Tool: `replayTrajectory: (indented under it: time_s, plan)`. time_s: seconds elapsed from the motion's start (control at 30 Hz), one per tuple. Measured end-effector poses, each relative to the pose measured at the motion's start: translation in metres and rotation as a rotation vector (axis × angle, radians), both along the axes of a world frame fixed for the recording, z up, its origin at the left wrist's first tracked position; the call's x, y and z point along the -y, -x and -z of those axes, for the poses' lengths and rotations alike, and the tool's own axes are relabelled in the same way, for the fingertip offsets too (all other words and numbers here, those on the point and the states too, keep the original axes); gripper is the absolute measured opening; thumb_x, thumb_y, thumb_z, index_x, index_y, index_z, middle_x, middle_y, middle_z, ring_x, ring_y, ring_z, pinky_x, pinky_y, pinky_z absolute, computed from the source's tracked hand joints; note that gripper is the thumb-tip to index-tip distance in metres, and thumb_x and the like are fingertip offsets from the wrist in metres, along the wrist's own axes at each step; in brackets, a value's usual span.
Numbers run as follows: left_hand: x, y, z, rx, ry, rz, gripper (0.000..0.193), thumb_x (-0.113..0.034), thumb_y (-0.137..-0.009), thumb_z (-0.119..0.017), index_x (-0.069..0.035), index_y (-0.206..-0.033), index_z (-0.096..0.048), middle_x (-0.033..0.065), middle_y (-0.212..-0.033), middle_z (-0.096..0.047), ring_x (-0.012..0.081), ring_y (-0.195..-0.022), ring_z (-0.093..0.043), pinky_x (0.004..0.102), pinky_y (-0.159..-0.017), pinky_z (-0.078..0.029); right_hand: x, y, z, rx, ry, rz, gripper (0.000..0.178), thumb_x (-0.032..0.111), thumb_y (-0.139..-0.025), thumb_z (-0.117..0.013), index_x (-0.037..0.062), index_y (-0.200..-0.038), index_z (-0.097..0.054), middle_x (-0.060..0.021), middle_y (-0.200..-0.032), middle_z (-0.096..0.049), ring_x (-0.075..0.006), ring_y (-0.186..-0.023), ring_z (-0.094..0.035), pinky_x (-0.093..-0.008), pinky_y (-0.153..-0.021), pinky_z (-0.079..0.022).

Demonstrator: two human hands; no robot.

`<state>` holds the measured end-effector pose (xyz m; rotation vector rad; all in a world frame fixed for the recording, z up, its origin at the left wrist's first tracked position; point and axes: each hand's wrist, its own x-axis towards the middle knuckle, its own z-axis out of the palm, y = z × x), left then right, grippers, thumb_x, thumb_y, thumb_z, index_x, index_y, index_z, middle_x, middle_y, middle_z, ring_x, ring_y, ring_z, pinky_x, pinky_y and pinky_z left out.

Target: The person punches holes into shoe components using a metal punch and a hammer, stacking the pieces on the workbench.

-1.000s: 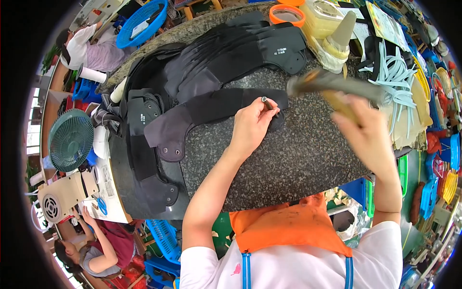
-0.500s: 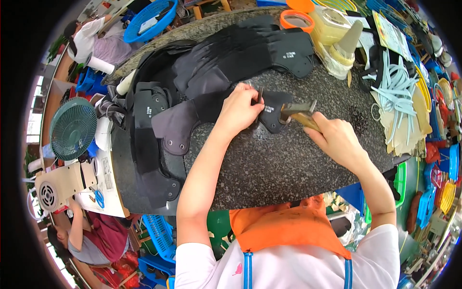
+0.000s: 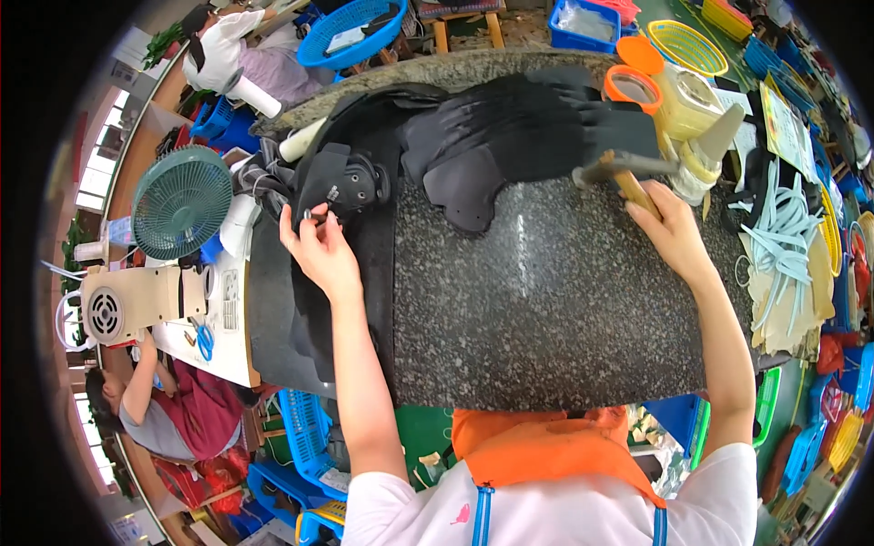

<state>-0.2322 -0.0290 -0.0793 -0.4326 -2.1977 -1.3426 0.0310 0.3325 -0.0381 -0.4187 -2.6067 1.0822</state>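
Note:
My left hand (image 3: 325, 257) is over the left part of the dark stone bench, its fingers curled around a short metal punch (image 3: 316, 217), mostly hidden by them. Right by those fingertips, a black padded piece with metal eyelets (image 3: 339, 180) lies on a pile of similar pieces. My right hand (image 3: 672, 227) grips the wooden handle of a hammer (image 3: 626, 175). The hammer's blurred head is above the right end of a fanned stack of black pieces (image 3: 510, 118). At the stack's near side, one dark grey flap (image 3: 464, 191) sticks out onto the stone.
Beyond the hammer are an orange-rimmed tub (image 3: 633, 88), a yellowish container (image 3: 687, 100) and a wrapped cone (image 3: 715, 150). Pale blue strips (image 3: 781, 241) lie at the right end. A green fan (image 3: 182, 202) stands left; two people sit at the left side.
My left hand has moved left from the bench middle to the left pile, and the eyeletted piece has left the middle. My right hand has moved the hammer farther away. The view has shifted.

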Motion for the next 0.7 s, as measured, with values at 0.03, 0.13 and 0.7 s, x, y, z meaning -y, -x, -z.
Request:
replayTrajectory:
  time_s: [0.03, 0.13, 0.7]
  plan:
    - [-0.012, -0.015, -0.004, -0.019, -0.081, 0.071, 0.011, 0.003, -0.091, -0.063, 0.002, -0.101, -0.066, 0.0131, -0.145, -0.037, 0.0160, -0.086, -0.066, 0.0260, -0.076, -0.057, 0.000, -0.011, -0.004, -0.017, -0.153, -0.014, 0.032, 0.019, -0.090, -0.066, -0.0043, -0.112, -0.061, -0.0176, -0.105, -0.065, -0.0350, -0.100, -0.060, -0.0392, -0.090, -0.047]
    - [-0.055, -0.069, -0.028, 0.189, -0.237, 0.470, 0.020, 0.009, -0.089, -0.062, 0.001, -0.107, -0.064, 0.0115, -0.113, -0.066, 0.0171, -0.093, -0.068, 0.0286, -0.082, -0.057, 0.006, -0.039, -0.030, -0.008, -0.238, 0.021, 0.035, 0.019, -0.089, -0.067, -0.0024, -0.116, -0.062, -0.0210, -0.105, -0.065, -0.0376, -0.102, -0.061, -0.0423, -0.091, -0.047]
    - [-0.126, -0.090, 0.021, 0.763, -0.253, 0.700, 0.015, 0.002, -0.097, -0.057, 0.000, -0.111, -0.061, 0.0070, -0.102, -0.069, 0.0117, -0.094, -0.066, 0.0252, -0.081, -0.056, 0.006, -0.033, -0.083, 0.077, -0.536, -0.079, 0.029, 0.016, -0.087, -0.066, -0.0018, -0.110, -0.060, -0.0194, -0.101, -0.058, -0.0404, -0.094, -0.058, -0.0454, -0.082, -0.047]
